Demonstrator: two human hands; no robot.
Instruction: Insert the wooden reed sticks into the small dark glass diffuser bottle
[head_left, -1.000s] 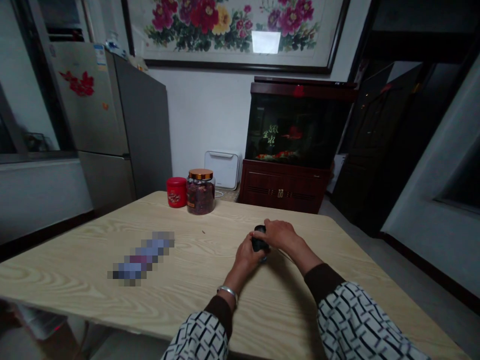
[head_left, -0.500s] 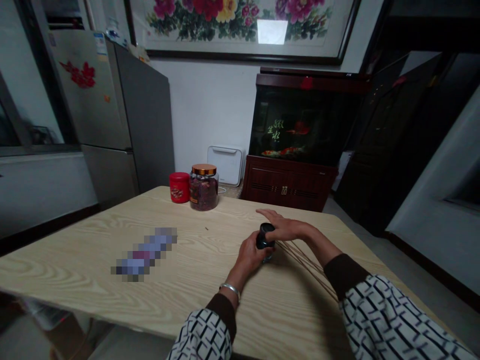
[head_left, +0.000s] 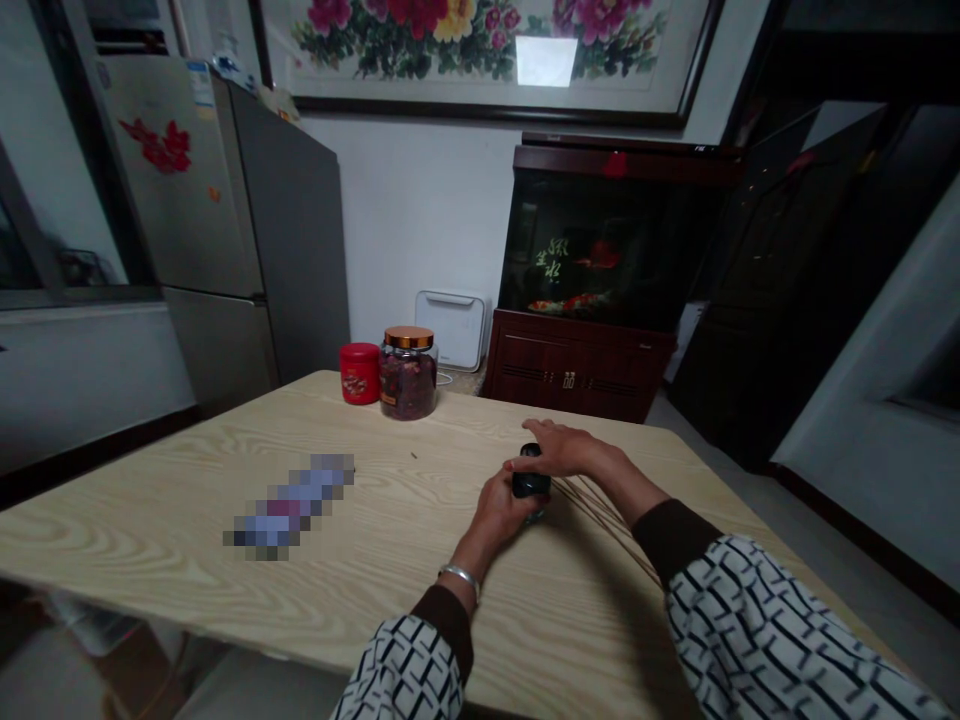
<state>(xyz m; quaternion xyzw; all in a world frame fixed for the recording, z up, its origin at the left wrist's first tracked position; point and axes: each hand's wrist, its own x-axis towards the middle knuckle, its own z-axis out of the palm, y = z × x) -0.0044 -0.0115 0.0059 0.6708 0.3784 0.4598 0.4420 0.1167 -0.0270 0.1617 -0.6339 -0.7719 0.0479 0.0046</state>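
A small dark bottle (head_left: 531, 487) with a black top and a clear-looking base stands on the table in front of me. My left hand (head_left: 501, 505) is wrapped round its body from the left, with a silver bangle at the wrist. Over the top reaches my right hand (head_left: 564, 448), its thumb on the near side and its fingers on the far side of the black cap (head_left: 530, 450). Part of the cap is hidden by that hand. Several thin brown sticks (head_left: 611, 520) lie to the right of the bottle, partly under my right forearm.
A blurred-out flat item (head_left: 289, 508) lies on the left of the wooden table (head_left: 405, 580). At the far edge stand a red canister (head_left: 360, 374) and a glass jar (head_left: 408, 385) with a copper-coloured lid. Beyond are a fridge (head_left: 292, 230) and a fish tank (head_left: 600, 250).
My right hand has shifted slightly left over the bottle's top, and its thumb now lies further across the front. My left hand keeps its hold in the same place.
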